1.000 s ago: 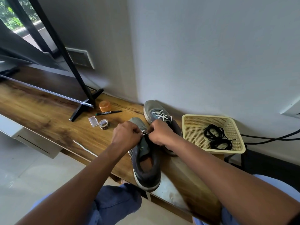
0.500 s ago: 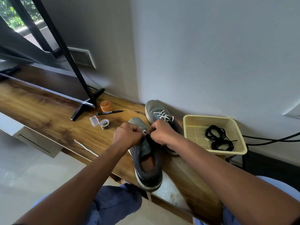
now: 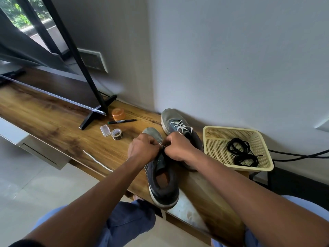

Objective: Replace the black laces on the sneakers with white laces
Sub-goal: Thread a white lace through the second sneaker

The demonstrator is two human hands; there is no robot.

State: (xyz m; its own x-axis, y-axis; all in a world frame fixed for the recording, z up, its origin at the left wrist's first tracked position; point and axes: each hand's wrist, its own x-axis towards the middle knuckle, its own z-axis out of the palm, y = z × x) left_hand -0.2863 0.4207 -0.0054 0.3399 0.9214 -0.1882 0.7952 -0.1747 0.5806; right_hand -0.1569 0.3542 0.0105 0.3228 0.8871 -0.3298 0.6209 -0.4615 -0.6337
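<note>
From the head camera, the near sneaker lay on the wooden shelf, heel toward the person. Above its tongue the left hand and right hand met, fingers curled, both pinching a white lace. Just behind it stood the white-laced sneaker. Right of it, black laces lay in a yellow basket.

Print shows on the marker and tape roll — none legible.
</note>
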